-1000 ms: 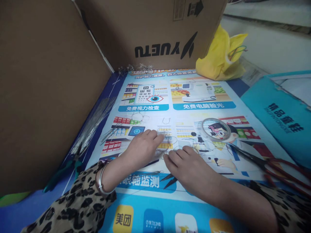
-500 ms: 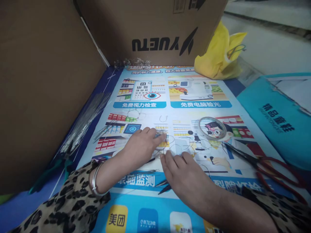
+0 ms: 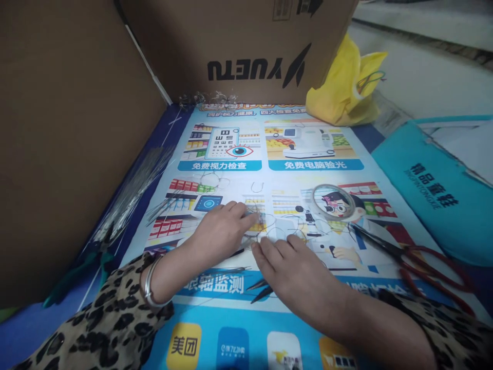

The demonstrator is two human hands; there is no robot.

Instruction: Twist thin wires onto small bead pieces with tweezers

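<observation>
Thin bent wire (image 3: 287,226), curled into several loops, lies flat on the printed poster between my hands. My left hand (image 3: 223,231) pinches the wire at its left side, with thumb and index finger together. From the near side my right hand (image 3: 288,267) grips the wire's lower edge, its fingers curled down. Which strand each hand holds is too fine to make out. Below my right hand the dark pointed tips of a tool (image 3: 261,292) stick out; the hand hides the rest. A few straight wires (image 3: 227,271) lie just below my left hand.
A bundle of straight wires (image 3: 134,187) and green-handled pliers (image 3: 102,252) lie at left. Red-handled scissors (image 3: 416,262) and a roll of clear tape (image 3: 333,201) are at right. Cardboard (image 3: 258,31) walls the back, near a yellow bag (image 3: 331,103) and a teal bag (image 3: 416,164).
The whole view has shifted slightly. My hands stay on the wire loops in almost the same pose, and nothing has been taken up or let go.
</observation>
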